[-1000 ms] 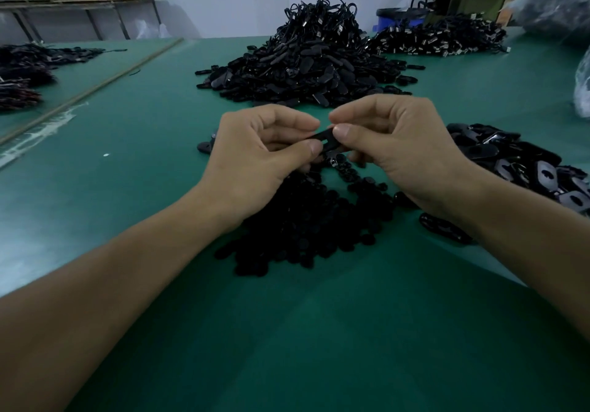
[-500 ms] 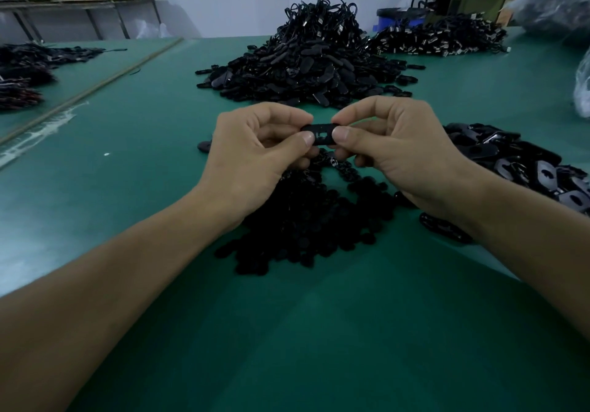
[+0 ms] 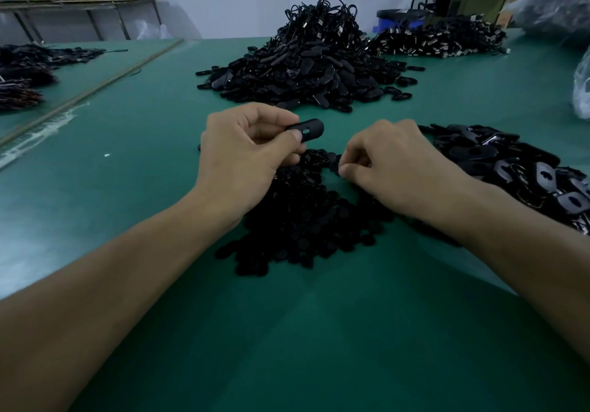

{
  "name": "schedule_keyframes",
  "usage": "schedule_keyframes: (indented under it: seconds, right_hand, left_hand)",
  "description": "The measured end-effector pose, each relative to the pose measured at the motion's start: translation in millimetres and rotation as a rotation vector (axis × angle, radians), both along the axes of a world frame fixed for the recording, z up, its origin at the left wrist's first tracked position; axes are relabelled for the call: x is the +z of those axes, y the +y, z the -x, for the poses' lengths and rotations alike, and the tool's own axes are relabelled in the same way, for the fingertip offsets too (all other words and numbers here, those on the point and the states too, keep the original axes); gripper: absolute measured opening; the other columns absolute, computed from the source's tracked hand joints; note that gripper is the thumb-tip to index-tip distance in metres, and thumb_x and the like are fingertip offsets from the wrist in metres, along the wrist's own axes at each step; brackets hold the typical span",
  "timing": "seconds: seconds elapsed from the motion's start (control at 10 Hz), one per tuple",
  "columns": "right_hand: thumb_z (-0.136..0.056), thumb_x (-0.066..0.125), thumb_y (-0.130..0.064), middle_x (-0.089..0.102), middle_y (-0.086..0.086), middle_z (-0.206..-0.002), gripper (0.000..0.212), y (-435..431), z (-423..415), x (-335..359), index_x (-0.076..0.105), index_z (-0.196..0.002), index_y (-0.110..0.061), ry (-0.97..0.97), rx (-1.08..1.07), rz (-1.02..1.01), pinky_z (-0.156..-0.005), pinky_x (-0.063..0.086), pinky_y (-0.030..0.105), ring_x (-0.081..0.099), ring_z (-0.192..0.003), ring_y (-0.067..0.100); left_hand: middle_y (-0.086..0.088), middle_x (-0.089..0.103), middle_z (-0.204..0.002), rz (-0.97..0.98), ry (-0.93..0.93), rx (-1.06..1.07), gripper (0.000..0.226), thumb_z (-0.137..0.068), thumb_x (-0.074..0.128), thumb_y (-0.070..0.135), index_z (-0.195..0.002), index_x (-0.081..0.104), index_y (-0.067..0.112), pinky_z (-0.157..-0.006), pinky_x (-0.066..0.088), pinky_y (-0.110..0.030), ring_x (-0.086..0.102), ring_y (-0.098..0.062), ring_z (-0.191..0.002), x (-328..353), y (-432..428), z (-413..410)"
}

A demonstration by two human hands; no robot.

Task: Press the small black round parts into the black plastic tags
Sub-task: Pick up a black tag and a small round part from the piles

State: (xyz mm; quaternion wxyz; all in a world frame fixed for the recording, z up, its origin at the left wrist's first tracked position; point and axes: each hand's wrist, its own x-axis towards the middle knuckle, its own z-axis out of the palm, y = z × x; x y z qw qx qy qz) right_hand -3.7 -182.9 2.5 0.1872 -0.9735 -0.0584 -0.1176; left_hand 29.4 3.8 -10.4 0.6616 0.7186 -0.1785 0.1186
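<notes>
Left hand (image 3: 242, 156) pinches one black tag (image 3: 308, 129) by its near end between thumb and forefinger, the holed end free and raised above the green table (image 3: 287, 331). Right hand (image 3: 392, 168), at three o'clock of it, lies low with fingers curled, thumb and forefinger tips together at the edge of the pile of round parts (image 3: 303, 226); whether a part sits between them cannot be told. The tag looks light, stiff and smooth, so probably slippery; it is best held by its flat faces, clear of the hole. The round parts appear tiny and light, to be taken singly by the rim. Nothing is binned: the parts lie loose at six o'clock of the hands, spare tags (image 3: 510, 168) at three o'clock, a large heap (image 3: 306, 73) at twelve. A blue tub (image 3: 402, 17) at one o'clock hides its contents.
</notes>
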Motion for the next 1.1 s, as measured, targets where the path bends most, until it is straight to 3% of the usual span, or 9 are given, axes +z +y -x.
schedule_keyframes:
  seconds: [0.1, 0.2, 0.3, 0.4, 0.6, 0.8, 0.9, 1.1]
  right_hand:
    - [-0.095, 0.065, -0.026, 0.066, 0.001, -0.092, 0.007, 0.4, -0.3, 0.1, 0.072, -0.094, -0.024, -0.007, 0.02, 0.008, -0.082, 0.058, 0.039, 0.066, -0.083, 0.02]
    - [-0.093, 0.068, -0.022, 0.067, -0.005, -0.089, 0.009, 0.3, 0.2, 0.6, 0.073, -0.1, -0.023, -0.052, 0.052, -0.048, -0.081, 0.054, 0.025, 0.065, -0.085, 0.013]
    - [-0.097, 0.063, -0.025, 0.068, -0.006, -0.085, 0.014, 1.9, 1.8, 3.5, 0.073, -0.103, -0.017, -0.109, 0.09, -0.103, -0.069, 0.043, 0.009, 0.062, -0.082, 0.008]
    - [-0.101, 0.056, -0.029, 0.069, -0.001, -0.082, 0.025, 0.4, 1.2, 5.0, 0.072, -0.097, -0.011, -0.141, 0.098, -0.099, -0.069, 0.041, 0.017, 0.06, -0.075, 0.011]
    - [-0.098, 0.061, -0.026, 0.068, -0.008, -0.067, 0.017, -2.6, 1.4, 3.0, 0.07, -0.085, -0.021, -0.166, 0.101, -0.26, -0.058, 0.045, 0.007, 0.061, -0.063, -0.003]
    - [-0.091, 0.072, -0.024, 0.068, -0.019, -0.068, 0.008, -2.8, 0.6, 2.6, 0.078, -0.094, -0.027, -0.121, 0.104, -0.442, -0.063, 0.041, 0.004, 0.059, -0.064, -0.012]
    - [-0.092, 0.07, -0.016, 0.073, -0.009, -0.073, 0.016, -2.4, 0.0, 3.4, 0.075, -0.102, -0.026, -0.074, 0.117, -0.529, -0.07, 0.049, 0.012, 0.065, -0.068, -0.006]
    - [-0.089, 0.072, -0.01, 0.076, 0.003, -0.078, 0.015, -0.4, 2.9, 5.2, 0.074, -0.087, -0.024, -0.051, 0.162, -0.645, -0.073, 0.06, 0.03, 0.073, -0.077, 0.019]
  left_hand:
    - [-0.004, 0.077, -0.077, -0.003, 0.019, 0.006, 0.015, -0.086, 0.074, -0.001, -0.088, 0.071, 0.014, -0.067, 0.06, -0.024, 0.077, -0.019, -0.074, -0.1, 0.0, 0.4]
    - [-0.005, 0.077, -0.076, -0.007, 0.038, 0.017, 0.015, -0.086, 0.075, 0.0, -0.087, 0.071, 0.014, -0.067, 0.06, -0.025, 0.077, -0.019, -0.074, -0.3, -0.3, 0.3]
    - [-0.005, 0.077, -0.075, -0.008, 0.039, 0.03, 0.016, -0.086, 0.075, 0.0, -0.086, 0.071, 0.015, -0.067, 0.06, -0.026, 0.077, -0.02, -0.074, 0.2, -0.3, 0.4]
    - [-0.005, 0.077, -0.075, -0.004, 0.037, 0.031, 0.015, -0.086, 0.074, 0.0, -0.086, 0.071, 0.015, -0.067, 0.06, -0.026, 0.077, -0.02, -0.073, 0.8, -0.4, 1.1]
    - [-0.005, 0.077, -0.075, -0.002, 0.049, 0.024, 0.015, -0.086, 0.074, -0.001, -0.086, 0.071, 0.014, -0.066, 0.06, -0.025, 0.077, -0.019, -0.073, 0.8, -0.6, 1.2]
    - [-0.004, 0.077, -0.075, -0.01, 0.047, 0.014, 0.015, -0.086, 0.075, 0.0, -0.086, 0.071, 0.014, -0.065, 0.059, -0.024, 0.077, -0.019, -0.072, -0.3, -0.1, 1.0]
    - [-0.003, 0.077, -0.074, -0.012, 0.044, 0.018, 0.015, -0.086, 0.075, 0.0, -0.086, 0.071, 0.015, -0.065, 0.06, -0.024, 0.077, -0.019, -0.072, -0.4, 0.2, 1.1]
    - [-0.004, 0.077, -0.073, -0.009, 0.041, 0.023, 0.015, -0.085, 0.076, 0.001, -0.085, 0.071, 0.016, -0.066, 0.06, -0.026, 0.077, -0.02, -0.073, -1.0, 0.4, 0.4]
